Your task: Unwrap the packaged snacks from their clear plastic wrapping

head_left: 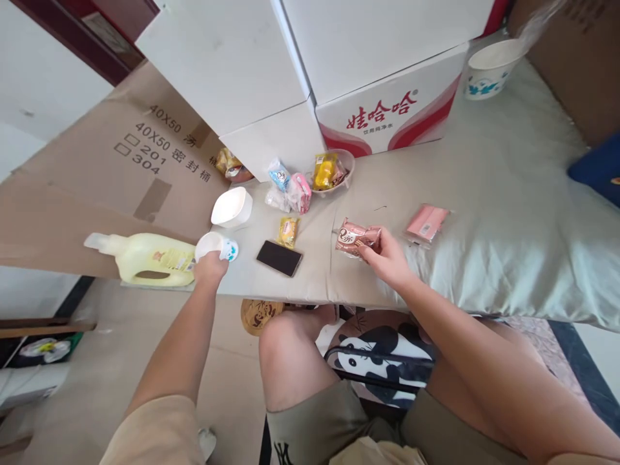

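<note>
My left hand is closed on a white paper cup with a blue leaf print, beside the detergent bottle. Between the thumb and fingers of my right hand is a pink-brown snack packet, held just above the table cover. A black phone lies between the two hands, with a yellow snack packet touching or close to its far edge. Right of my right hand, a flat pink packet in clear wrap rests on the cover.
Behind the cup stands a white square tub. A basket of snacks sits by blue and pink packets. The pale yellow bottle lies at left. White boxes line the back; another paper cup stands far right.
</note>
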`<state>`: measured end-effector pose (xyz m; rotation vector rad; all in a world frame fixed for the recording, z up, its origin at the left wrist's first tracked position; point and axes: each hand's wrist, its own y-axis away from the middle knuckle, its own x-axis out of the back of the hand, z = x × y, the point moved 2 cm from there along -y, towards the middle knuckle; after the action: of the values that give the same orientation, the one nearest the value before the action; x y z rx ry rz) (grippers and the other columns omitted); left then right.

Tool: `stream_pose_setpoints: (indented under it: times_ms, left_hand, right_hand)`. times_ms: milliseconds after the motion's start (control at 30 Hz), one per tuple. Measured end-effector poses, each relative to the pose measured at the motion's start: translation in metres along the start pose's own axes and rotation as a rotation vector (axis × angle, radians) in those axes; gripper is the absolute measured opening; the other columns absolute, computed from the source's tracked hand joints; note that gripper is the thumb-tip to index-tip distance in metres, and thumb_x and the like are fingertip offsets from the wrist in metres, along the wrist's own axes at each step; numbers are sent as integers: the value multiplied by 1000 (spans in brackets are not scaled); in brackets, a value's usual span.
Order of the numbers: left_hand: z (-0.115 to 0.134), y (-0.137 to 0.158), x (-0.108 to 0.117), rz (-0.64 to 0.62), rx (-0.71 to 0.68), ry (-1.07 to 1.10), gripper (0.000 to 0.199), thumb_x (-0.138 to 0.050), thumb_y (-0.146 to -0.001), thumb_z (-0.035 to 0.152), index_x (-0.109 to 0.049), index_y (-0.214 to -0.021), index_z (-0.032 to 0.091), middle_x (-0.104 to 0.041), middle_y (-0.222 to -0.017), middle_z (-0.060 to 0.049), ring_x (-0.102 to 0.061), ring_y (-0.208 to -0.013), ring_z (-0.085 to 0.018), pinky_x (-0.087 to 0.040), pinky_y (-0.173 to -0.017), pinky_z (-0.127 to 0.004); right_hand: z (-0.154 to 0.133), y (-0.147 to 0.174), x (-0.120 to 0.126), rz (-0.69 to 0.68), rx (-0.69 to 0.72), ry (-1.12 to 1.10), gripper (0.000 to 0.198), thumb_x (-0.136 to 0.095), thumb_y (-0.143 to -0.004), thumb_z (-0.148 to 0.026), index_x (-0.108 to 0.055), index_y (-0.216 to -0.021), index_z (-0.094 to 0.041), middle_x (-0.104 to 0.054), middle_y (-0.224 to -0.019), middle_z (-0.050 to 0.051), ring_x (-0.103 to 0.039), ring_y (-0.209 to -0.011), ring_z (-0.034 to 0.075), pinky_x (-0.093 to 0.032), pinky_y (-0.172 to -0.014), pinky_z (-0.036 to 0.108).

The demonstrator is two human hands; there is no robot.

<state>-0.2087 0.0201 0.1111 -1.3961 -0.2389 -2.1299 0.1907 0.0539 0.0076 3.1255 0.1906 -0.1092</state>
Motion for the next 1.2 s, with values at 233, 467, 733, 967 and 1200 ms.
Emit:
stream_pose_setpoints:
  times_ms: [233,467,733,967,1200]
  left_hand:
    - [138,21,-14,91,-367,-107,22,-55,-85,45,-49,-74,27,-61,-77,-3,-57,-106,-32,-36,-92,-43]
    - [335,34,-139,-229,-890,-308,24,-48,-91,26,-61,-109,17,-69,-111,-14,-60,-114,-30,-39,-99,-40]
    - [358,-1,-180,-578,-882,-230,45,-69,-72,17,-63,-116,17,-64,-130,-14,-56,-124,-31,-38,-107,-40]
    - [240,68,-128,-379,-406,739,16,-64,-82,27,-62,-97,20,-65,-103,-4,-60,-100,-17,-47,-93,-33]
    - [177,146,-171,-958,317,1394,51,-80,-67,44,-63,-107,19,-71,-100,-6,-69,-92,-19,-54,-80,-31]
  right_hand:
    - [-5,-7,11,1,-15,39,30,-61,-77,-36,-52,-103,-23,-66,-90,2,-61,-84,21,-48,-75,36]
    - [-14,-16,20,22,-43,58,30,-58,-74,-34,-51,-101,-23,-66,-85,1,-60,-78,21,-46,-70,34]
    - [-22,-3,23,-38,-20,27,26,-57,-78,-32,-50,-102,-24,-66,-85,0,-62,-76,20,-45,-64,31]
    - [-9,0,26,102,56,162,33,-57,-79,-31,-49,-111,-22,-68,-95,6,-64,-84,23,-50,-74,37]
    - [1,14,-5,28,489,693,41,-53,-82,-17,-59,-122,-26,-62,-127,11,-58,-113,29,-47,-92,45]
